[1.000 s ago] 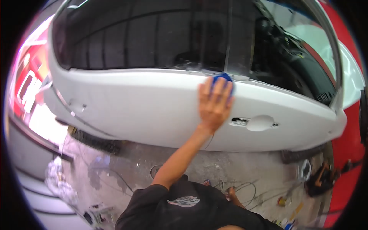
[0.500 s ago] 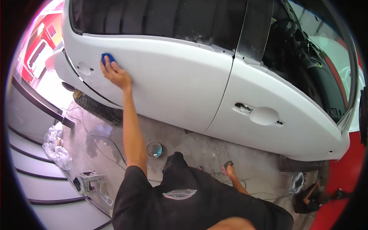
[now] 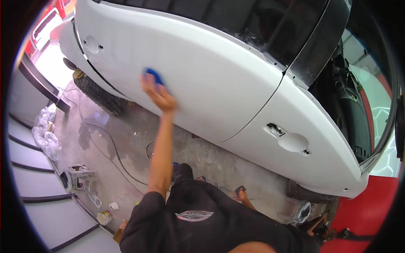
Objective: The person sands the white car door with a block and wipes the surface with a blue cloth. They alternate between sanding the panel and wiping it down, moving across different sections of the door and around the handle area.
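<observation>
My left hand is pressed around a blue sanding block on the white rear door of a car. Hand and block are slightly blurred. The door surface is smooth and pale, with a handle recess to the left of the hand. Low beside my body, my right hand grips a small dark square sheet that looks like sandpaper, away from the car. To the right, the front door has an open handle hole.
A rear tire stands below the car. Hoses cross the concrete floor. At left are bundled clear plastic, a dusty stool and a small tub. Another person is low at the right, near a red panel.
My left hand has slid the blue sanding block right and slightly down across the rear door. The whole view has shifted and turned. My right hand still holds the dark sheet.
</observation>
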{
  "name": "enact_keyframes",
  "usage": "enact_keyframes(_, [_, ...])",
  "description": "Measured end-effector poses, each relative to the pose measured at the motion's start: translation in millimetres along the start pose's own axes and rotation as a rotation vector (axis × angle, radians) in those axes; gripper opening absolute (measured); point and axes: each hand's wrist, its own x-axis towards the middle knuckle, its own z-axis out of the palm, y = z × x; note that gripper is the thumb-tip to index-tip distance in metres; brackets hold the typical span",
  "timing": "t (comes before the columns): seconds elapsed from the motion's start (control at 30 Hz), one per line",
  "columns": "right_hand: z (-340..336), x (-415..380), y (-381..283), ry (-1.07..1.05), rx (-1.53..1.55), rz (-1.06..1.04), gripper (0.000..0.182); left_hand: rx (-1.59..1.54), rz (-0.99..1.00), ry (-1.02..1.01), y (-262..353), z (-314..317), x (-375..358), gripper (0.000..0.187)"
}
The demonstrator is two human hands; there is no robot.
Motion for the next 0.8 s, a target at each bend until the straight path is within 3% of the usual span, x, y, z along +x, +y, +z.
enact_keyframes(0.07, [-25, -23, 22, -0.004, -0.052, -0.082, 0.076, 0.175, -0.276, 0.146, -89, -12, 44, 0.045])
enact_keyframes(0.1, [-34, -42, 30, -0.027, -0.12, -0.141, 0.076, 0.159, -0.438, 0.168, -103, -18, 53, 0.046])
enact_keyframes(0.2, [-50, -63, 43, -0.062, -0.162, -0.119, 0.075, 0.1, -0.269, 0.103, -33, -9, 15, 0.046])
enact_keyframes(0.27, [-48, -67, 48, -0.079, -0.151, -0.064, 0.075, -0.1, -0.129, 0.019, 45, 4, -67, 0.053])
enact_keyframes(0.37, [-39, -48, 31, -0.104, -0.148, -0.009, 0.075, -0.147, 0.22, -0.261, 143, -1, -199, 0.047])
enact_keyframes(0.4, [-33, -40, 21, -0.112, -0.152, 0.007, 0.075, -0.148, 0.345, -0.412, 158, -8, -230, 0.049])
enact_keyframes(0.43, [-25, -32, 9, -0.123, -0.159, 0.015, 0.075, -0.157, 0.367, -0.419, 163, -8, -241, 0.05])
enact_keyframes(0.57, [11, 7, -57, -0.143, -0.181, 0.0, 0.074, -0.167, 0.477, -0.433, 132, -16, -206, 0.052])
enact_keyframes(0.7, [56, 26, -120, -0.159, -0.185, -0.05, 0.074, -0.104, 0.039, -0.133, 35, -18, -122, 0.041])
enact_keyframes(0.8, [94, 31, -154, -0.17, -0.191, -0.077, 0.073, -0.054, -0.049, 0.002, -47, -26, -25, 0.047])
